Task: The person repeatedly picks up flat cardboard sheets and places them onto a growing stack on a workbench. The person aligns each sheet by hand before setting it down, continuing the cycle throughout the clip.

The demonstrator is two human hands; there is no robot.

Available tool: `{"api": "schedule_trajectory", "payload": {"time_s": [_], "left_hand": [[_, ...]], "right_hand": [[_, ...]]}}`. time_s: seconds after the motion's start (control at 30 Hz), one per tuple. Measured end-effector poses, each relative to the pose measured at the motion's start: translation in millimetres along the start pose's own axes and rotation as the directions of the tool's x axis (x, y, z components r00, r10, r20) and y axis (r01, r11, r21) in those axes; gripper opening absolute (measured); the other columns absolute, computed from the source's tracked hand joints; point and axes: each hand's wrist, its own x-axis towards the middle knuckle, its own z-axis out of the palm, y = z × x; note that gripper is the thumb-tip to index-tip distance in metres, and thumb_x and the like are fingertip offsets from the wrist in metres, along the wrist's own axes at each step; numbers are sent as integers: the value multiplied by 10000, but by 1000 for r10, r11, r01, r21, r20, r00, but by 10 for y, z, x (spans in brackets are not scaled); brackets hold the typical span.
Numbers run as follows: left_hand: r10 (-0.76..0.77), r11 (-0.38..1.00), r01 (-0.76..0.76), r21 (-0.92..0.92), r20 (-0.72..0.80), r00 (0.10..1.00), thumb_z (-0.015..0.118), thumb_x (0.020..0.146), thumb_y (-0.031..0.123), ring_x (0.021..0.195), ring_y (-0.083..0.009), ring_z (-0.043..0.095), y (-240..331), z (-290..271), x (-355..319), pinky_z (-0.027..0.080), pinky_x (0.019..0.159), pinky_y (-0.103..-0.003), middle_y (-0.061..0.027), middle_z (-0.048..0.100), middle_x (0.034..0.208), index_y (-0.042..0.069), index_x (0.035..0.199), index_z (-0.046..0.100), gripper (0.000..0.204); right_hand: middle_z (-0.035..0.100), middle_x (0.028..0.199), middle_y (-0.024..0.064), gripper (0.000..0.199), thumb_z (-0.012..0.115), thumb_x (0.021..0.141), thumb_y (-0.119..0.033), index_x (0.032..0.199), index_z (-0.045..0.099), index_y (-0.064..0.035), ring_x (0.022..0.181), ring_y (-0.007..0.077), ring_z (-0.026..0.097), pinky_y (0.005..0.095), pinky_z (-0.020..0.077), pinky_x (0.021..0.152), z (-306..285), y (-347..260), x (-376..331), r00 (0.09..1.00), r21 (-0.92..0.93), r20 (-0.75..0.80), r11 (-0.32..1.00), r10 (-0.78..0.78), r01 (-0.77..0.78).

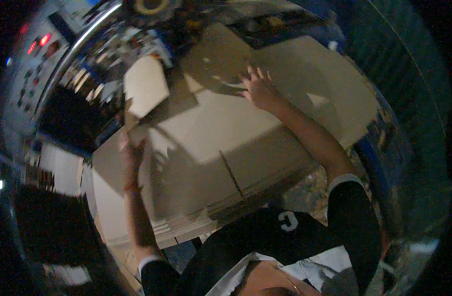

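A stack of flat cardboard sheets [211, 130] lies in front of me, with a dark slot cut into its near side. At the stack's left, my left hand [132, 153] is closed at the lower end of a raised, brightly lit cardboard piece [146, 88]; blur softens the fingers there. My right hand [259, 90] reaches to the far side of the stack, fingers spread over the cardboard, holding nothing I can see. Just beyond it, a brown cardboard panel [213, 56] stands or lies in shadow; which one I cannot tell.
Machinery with a shiny curved metal rail [94, 28] occupies the far left, beside a grey control panel [33, 74] with red lights. Stacked pale sheets [62, 167] sit at the left. A dark green ribbed surface [398, 74] rises on the right. Scraps [307, 197] litter the floor.
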Motion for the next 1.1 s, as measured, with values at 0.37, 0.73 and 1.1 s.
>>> {"api": "schedule_trajectory", "payload": {"time_s": [0.37, 0.73, 1.1], "left_hand": [[-486, 541, 708, 454, -518, 704, 584, 877, 394, 1076, -331, 541, -1388, -1032, -2658, 434, 929, -407, -194, 540, 1236, 36, 1269, 502, 537], [-649, 747, 313, -587, -539, 537, 615, 847, 167, 955, -305, 583, -1937, -1448, -2621, 528, 762, -374, -233, 549, 1138, -62, 1150, 510, 394], [-478, 711, 297, -638, -128, 869, 487, 892, 35, 1100, -231, 521, 385, -1099, -2730, 398, 986, -355, -133, 529, 1257, -30, 1265, 496, 379]], "right_hand": [[440, 1331, 243, 668, 509, 859, -440, 1344, 379, 2, 1257, 447, 348, 538, 208, 1074, -3, 1279, -2197, 627, -175, -281, 603, 727, -778], [558, 1091, 82, 412, 536, 867, -138, 1255, 448, -29, 843, 180, 554, 302, 491, 678, -276, 1810, -1816, 344, 982, -186, 188, 920, 28], [553, 1240, 125, 428, 585, 826, -102, 1241, 512, -22, 1140, 281, 526, 410, 355, 1021, -821, 540, -2822, 955, 617, -277, 782, 107, 91]]}}
